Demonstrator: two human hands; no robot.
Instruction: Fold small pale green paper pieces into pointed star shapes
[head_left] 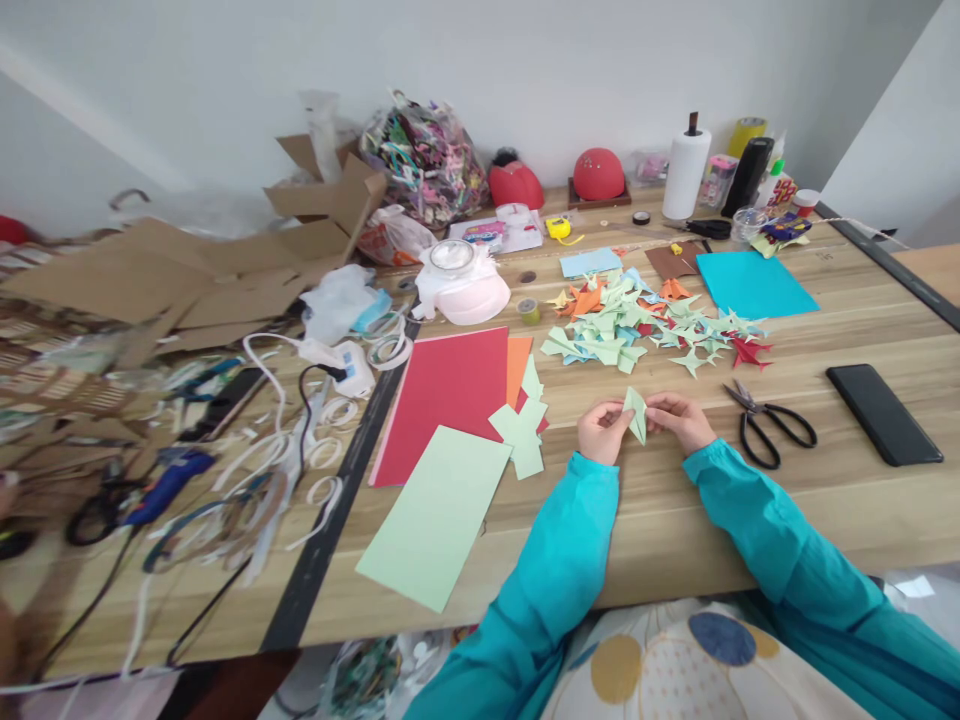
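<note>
Between my two hands is a small piece of folded pale green paper, diamond-shaped and held upright a little above the table. My left hand pinches its left side between thumb and fingers. On the other side, my right hand grips the right edge with its fingertips. Just beyond lies a heap of folded paper cranes, mostly pale green with some orange, red and blue. Pale green paper squares lie to the left of my left hand. Scissors with black handles rest to the right of my right hand.
A large pale green sheet and red sheets lie at the left. A black phone is at far right, a turquoise sheet behind the cranes. Cables, a blue glue gun and cardboard crowd the left side.
</note>
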